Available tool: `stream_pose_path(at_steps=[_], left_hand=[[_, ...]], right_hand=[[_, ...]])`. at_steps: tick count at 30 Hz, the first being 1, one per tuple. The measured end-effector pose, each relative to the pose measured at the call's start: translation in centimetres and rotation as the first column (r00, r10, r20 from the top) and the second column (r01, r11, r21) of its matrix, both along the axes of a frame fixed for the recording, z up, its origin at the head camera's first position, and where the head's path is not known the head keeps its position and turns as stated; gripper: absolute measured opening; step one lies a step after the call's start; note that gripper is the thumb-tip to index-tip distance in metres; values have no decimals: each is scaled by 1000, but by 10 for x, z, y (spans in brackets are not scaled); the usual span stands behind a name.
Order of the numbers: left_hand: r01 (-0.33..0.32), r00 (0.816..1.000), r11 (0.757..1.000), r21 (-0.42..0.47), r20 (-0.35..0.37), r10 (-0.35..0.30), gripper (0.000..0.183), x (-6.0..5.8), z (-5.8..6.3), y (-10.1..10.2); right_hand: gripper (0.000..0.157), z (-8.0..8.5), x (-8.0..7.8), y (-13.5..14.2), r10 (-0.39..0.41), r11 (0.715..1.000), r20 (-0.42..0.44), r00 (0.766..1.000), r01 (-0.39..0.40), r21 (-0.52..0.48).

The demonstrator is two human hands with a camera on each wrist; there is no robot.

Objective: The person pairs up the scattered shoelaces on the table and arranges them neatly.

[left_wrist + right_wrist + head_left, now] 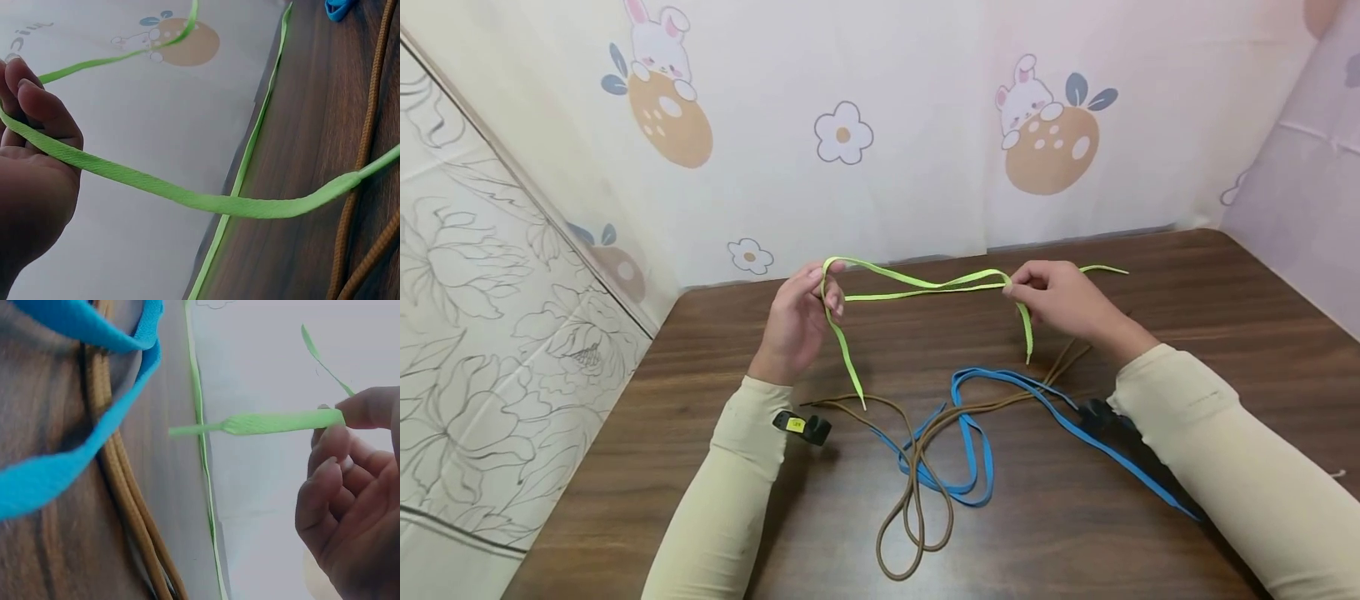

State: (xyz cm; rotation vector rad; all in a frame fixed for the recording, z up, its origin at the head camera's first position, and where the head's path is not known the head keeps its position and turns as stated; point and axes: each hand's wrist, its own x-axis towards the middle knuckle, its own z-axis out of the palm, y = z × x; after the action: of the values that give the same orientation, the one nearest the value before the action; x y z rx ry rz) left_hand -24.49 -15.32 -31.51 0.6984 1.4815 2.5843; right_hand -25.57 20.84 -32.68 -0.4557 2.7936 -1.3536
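A flat neon-green shoelace (891, 273) spans in two strands between the hands, above the table. My left hand (793, 325) holds it with bent fingers, and one end hangs below that hand. In the left wrist view the lace (206, 203) crosses the palm side of the fingers. Thumb and fingers of my right hand (1060, 304) pinch the other side. From that pinch a tipped end (281, 422) sticks out in the right wrist view, while another end trails off past the hand's far side.
On the brown wooden table (700, 500) lie a flat blue shoelace (37, 487) and a round brown shoelace (380, 56), loosely looped across each other below the hands. A printed curtain (917, 167) stands behind the table's back edge. A black wrist camera (802, 427) sits at the left cuff.
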Motion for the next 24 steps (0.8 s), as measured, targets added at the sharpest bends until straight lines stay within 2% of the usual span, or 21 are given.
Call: stream_pose_path(at_steps=[6,11,17,24], left_hand=[[-6,999,999,47,39,5,26,-2,0,-1],[-9,998,999,42,60,7,24,-2,3,0],[-24,996,1000,18,91,22,25,0,5,1],[-32,994,999,8,103,31,27,0,4,1]], right_hand=[[29,1,-1,6,-73,994,-31,997,70,-82],[30,1,-5,12,-124,982,-49,991,116,-148],[29,2,-6,19,-179,954,-20,984,169,-247],[24,3,-8,26,-218,917,57,974,224,-330]])
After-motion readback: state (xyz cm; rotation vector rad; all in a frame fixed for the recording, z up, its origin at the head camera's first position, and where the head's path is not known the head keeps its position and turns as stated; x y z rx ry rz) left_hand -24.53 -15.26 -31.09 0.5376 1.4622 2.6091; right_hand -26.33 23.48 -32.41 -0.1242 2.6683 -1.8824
